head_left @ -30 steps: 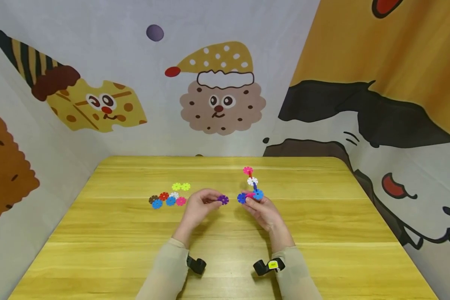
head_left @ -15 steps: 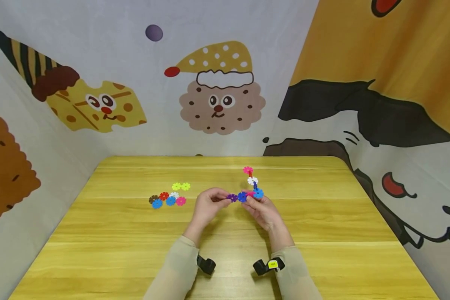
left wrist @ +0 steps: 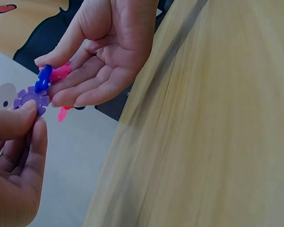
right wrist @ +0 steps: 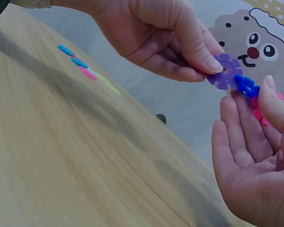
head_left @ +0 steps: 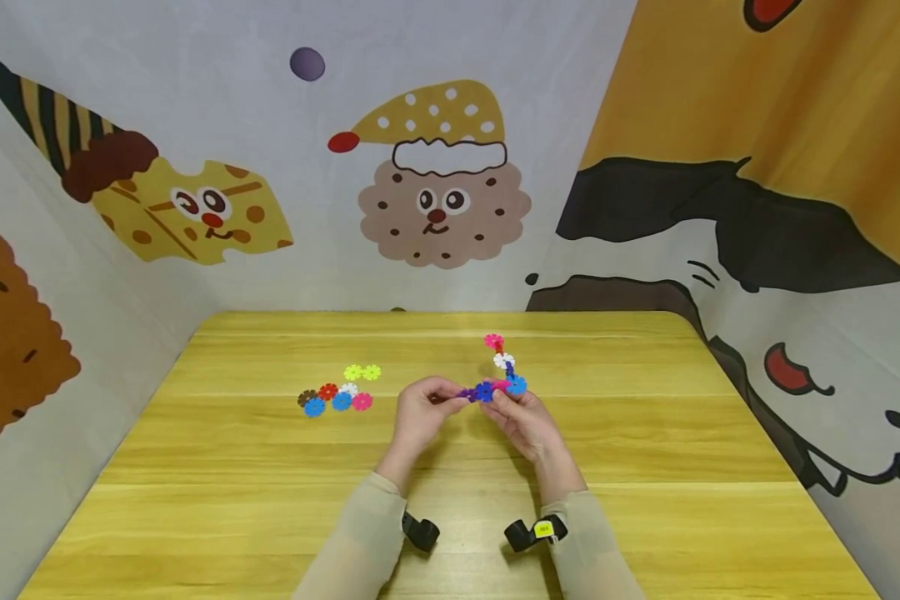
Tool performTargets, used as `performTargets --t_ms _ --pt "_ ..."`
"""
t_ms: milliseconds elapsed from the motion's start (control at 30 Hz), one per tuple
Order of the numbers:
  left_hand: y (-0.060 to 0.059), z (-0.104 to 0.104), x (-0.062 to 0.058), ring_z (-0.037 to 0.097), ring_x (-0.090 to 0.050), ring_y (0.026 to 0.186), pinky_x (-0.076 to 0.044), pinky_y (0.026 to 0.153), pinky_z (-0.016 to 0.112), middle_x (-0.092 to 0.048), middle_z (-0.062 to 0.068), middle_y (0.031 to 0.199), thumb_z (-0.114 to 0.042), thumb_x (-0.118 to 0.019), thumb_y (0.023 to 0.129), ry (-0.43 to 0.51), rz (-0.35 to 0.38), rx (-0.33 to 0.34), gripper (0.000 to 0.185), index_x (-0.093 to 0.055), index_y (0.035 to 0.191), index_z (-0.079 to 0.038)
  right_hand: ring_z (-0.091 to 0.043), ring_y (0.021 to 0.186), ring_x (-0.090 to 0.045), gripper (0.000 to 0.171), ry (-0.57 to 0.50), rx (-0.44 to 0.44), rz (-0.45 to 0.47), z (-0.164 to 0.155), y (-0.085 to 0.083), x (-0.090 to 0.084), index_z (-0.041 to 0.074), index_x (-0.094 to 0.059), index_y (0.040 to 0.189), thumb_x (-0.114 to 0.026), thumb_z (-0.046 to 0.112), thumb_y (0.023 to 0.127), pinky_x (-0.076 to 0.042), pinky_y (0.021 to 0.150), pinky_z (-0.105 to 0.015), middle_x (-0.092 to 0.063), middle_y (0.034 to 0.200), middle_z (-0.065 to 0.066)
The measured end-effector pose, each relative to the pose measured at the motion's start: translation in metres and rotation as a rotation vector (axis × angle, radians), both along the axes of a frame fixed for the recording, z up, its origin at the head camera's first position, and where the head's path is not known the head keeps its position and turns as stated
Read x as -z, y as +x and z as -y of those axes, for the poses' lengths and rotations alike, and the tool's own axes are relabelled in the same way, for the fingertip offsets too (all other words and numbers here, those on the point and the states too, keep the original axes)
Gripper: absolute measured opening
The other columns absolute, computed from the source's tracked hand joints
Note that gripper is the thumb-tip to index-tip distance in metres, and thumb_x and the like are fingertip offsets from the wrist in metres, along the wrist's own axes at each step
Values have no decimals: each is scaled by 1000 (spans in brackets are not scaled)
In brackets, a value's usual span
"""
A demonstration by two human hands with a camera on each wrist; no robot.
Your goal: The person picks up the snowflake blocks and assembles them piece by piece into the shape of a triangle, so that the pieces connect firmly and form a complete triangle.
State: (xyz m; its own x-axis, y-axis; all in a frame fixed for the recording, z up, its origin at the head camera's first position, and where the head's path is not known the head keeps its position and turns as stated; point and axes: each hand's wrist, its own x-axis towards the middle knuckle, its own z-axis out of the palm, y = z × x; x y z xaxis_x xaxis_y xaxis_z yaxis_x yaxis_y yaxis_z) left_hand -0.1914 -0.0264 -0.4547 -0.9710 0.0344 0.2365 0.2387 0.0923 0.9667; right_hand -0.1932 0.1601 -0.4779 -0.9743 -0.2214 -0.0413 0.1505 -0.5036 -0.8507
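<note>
we are pinching the light, stiff purple disc (right wrist: 225, 71) by its rim in our left hand (head_left: 420, 412), slotting it against the blue disc (right wrist: 246, 85) of the brittle-jointed chain (head_left: 501, 375) our right hand (head_left: 525, 421) is gripping.

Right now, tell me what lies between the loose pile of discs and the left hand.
Bare table top: the head view shows nothing between the loose discs and the left hand, which pinches the purple disc.

Left wrist view: my left hand (left wrist: 12, 161) cut by frame edge; table (left wrist: 217, 142) blurred. Chain (head_left: 498, 375) lower discs hidden behind right hand (head_left: 521, 417). Loose discs (right wrist: 83, 68) edge-on on right wrist view, count unclear.
</note>
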Motion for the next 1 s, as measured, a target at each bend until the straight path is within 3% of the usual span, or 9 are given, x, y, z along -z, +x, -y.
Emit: performTargets --t_ms 267,500,700,867,1000 --pt "2 -1 -3 13 -63 65 -55 60 24 -71 8 75 2 -81 78 -57 -33 -37 8 -74 79 -1 -13 97 -68 38 -26 -5 -10 2 1 0 17 -75 98 -45 -6 102 -51 94 -29 -72 103 0" --pt "3 -5 -4 16 -63 65 -52 60 22 -70 9 74 2 -82 78 -67 -58 -65 8 -74 77 -1 -14 98 -68 37 -29 13 -12 5 2 0 16 -74 96 -44 -5 102 -50 96 -31 -70 109 0" --pt "0 -5 -3 15 -64 65 -55 61 23 -70 10 75 3 -81 79 -23 -34 -29 7 -73 79 1 -15 98 -68 35 -53 9 -34 5 1 2 16 -74 101 -46 -4 102 -51 95 -30 -69 110 -1" --pt "-4 -3 -2 14 -64 66 -57 62 26 -70 12 77 3 -80 80 34 12 -7 8 -72 81 3 -18 101 -67 27 -43 -16 -61 4 1 2 1 -67 120 -50 -6 100 -49 98 -33 -70 110 -5" --pt "-6 -2 -1 16 -64 65 -58 62 30 -70 17 79 4 -80 80 80 40 6 10 -71 84 6 -17 104 -66 37 -17 -51 -111 4 1 3 -10 -50 135 -52 -10 97 -46 102 -33 -70 111 -6"
